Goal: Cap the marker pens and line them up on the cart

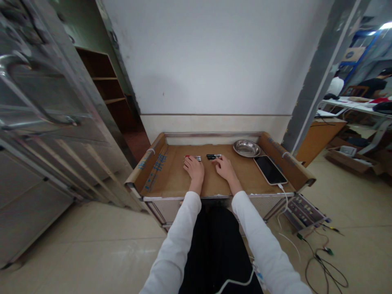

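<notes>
On the brown cardboard surface point(174, 179), my left hand point(194, 168) rests palm down, its fingers slightly spread over the near side of some red and silver pen-like items point(198, 158). These are partly hidden by the fingers. To the right, a small group of black pen-like items point(212, 157) lies sideways. My right hand point(226, 168) touches or hovers at their right end, fingers bent and apart; contact is too small to tell. Neither hand visibly grips anything.
A round metal bowl point(246, 148) stands at the back right of the cardboard. In front of it lies a phone point(270, 170) with a white cable point(286, 204) running over the front edge. Raised cardboard sides flank the surface, and a wall rises behind. Cables lie on the floor at right.
</notes>
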Demonstrator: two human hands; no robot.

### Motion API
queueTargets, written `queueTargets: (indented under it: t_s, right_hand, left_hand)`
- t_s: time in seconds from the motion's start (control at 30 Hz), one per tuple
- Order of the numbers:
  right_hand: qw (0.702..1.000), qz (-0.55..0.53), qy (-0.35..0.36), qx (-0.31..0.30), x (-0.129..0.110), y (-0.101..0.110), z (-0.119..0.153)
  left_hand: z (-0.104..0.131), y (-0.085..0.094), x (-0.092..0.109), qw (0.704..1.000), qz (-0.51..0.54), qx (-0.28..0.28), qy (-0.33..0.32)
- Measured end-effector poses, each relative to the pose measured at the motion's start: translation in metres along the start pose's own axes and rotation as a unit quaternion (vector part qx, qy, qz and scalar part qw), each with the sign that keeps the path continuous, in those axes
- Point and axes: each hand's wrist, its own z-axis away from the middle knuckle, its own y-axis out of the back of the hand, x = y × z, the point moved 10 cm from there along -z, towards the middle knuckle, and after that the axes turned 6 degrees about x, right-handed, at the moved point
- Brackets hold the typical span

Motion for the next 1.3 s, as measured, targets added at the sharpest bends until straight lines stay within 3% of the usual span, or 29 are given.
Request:
queueTargets:
  t_s: [0.27,0.37,0.5,0.63,0.87,1.07,1.3]
  right_hand:
    - [1.000,-0.013,-0.012,0.011,0.004,0.001,-0.001]
    - [0.998,-0.022,-0.030,0.053,0.007,0.011,-0.003]
    - [0.996,-0.030,-0.026,0.085,0.002,0.021,-0.003]
    - [0.997,-0.012,-0.016,0.078,-0.001,0.022,-0.003]
    - [1.000,-0.002,-0.013,0.018,0.001,0.005,-0.003]
    - [1.000,-0.011,-0.012,0.008,0.000,0.003,-0.004]
    - [0.999,-0.036,-0.003,0.010,0.004,-0.002,-0.005]
  left_hand:
    - [0.000,-0.005,0.000,0.999,-0.028,-0.033,-0.010]
    - [-0.003,-0.014,0.008,0.994,0.077,-0.067,-0.045]
    - [0.003,-0.015,0.040,0.943,0.264,-0.118,-0.165]
    - [0.011,-0.013,0.055,0.912,0.312,-0.146,-0.224]
    - [0.006,-0.008,0.046,0.903,0.384,-0.121,-0.151]
    - [0.010,-0.005,0.049,0.896,0.400,-0.131,-0.143]
    - [-0.001,0.001,0.032,0.904,0.413,-0.052,-0.095]
